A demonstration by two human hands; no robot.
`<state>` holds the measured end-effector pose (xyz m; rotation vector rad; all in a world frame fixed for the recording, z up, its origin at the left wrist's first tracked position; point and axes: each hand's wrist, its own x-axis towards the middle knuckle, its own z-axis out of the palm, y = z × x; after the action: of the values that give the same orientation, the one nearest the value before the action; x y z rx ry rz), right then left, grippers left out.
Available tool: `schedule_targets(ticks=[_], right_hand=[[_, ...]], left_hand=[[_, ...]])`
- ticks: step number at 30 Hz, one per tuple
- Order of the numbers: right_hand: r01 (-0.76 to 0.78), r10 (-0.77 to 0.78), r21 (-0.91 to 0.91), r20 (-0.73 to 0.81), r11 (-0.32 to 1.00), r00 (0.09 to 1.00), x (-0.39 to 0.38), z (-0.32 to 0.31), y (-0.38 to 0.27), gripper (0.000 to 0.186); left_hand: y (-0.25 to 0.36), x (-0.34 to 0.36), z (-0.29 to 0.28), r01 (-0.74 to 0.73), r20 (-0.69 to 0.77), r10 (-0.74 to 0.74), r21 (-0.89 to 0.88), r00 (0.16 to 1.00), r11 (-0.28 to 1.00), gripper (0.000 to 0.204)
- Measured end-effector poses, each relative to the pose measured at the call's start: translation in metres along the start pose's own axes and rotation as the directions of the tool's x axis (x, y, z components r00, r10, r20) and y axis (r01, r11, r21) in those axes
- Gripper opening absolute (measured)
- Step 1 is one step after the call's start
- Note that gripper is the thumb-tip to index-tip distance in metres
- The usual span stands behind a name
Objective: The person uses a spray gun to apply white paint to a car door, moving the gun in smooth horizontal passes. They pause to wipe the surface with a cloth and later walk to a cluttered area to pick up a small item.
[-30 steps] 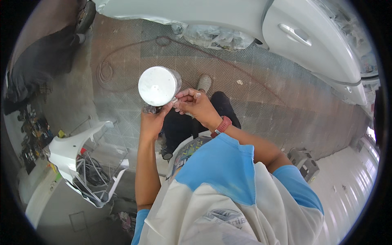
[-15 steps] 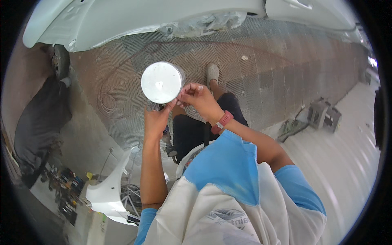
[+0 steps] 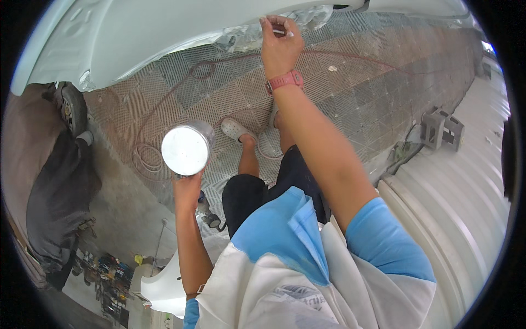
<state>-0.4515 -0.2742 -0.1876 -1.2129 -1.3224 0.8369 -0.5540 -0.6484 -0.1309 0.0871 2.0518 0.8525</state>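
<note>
My left hand (image 3: pixel 189 189) is closed on a spray gun (image 3: pixel 210 216), whose round white cup (image 3: pixel 185 149) sits just above my fingers; part of the gun is hidden behind hand and forearm. My right hand (image 3: pixel 282 38) is raised near the lower edge of a white car panel (image 3: pixel 148 27). Its fingers are curled around something small and pale that I cannot make out; whether it touches the panel is unclear. Crumpled clear plastic (image 3: pixel 230 41) lines that edge.
A red hose (image 3: pixel 367 61) loops over the tiled floor by my feet. A draped dark cover (image 3: pixel 57 203) and a wheel (image 3: pixel 71 107) lie left. Grey step-like objects (image 3: pixel 438 131) stand right. A loose white body panel (image 3: pixel 164 293) and assorted tools (image 3: pixel 98 274) are at lower left.
My right hand has left the cup's side and reached up to the car panel's edge. The cup and my left hand have moved slightly down and left. The view has shifted.
</note>
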Motion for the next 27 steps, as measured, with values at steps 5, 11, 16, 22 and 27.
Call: schedule_targets(ticks=[5,11,16,22,27], right_hand=[[0.083,-0.084,-0.054,-0.023,0.995,0.996,0.012,0.022,0.005,0.013],[0.163,-0.169,-0.150,-0.024,0.975,0.985,0.021,0.028,0.012,0.015],[0.195,-0.201,-0.226,-0.006,0.955,0.980,0.022,0.032,0.018,0.017],[0.170,-0.174,-0.222,-0.001,0.960,0.985,0.023,0.034,0.023,0.016],[0.135,-0.137,-0.211,0.001,0.968,0.991,0.024,0.036,0.026,0.015]], left_hand=[[-0.026,0.015,-0.007,-0.088,0.046,0.081,0.180,0.996,0.980,0.031],[-0.027,0.012,0.005,-0.003,0.096,-0.001,0.044,0.995,0.999,0.031],[-0.023,0.017,0.010,0.020,0.115,-0.021,0.011,0.993,1.000,0.032],[-0.022,0.022,0.008,0.038,0.118,-0.035,-0.020,0.992,0.999,0.032],[-0.020,0.026,0.007,0.056,0.098,-0.053,-0.028,0.994,0.998,0.029]])
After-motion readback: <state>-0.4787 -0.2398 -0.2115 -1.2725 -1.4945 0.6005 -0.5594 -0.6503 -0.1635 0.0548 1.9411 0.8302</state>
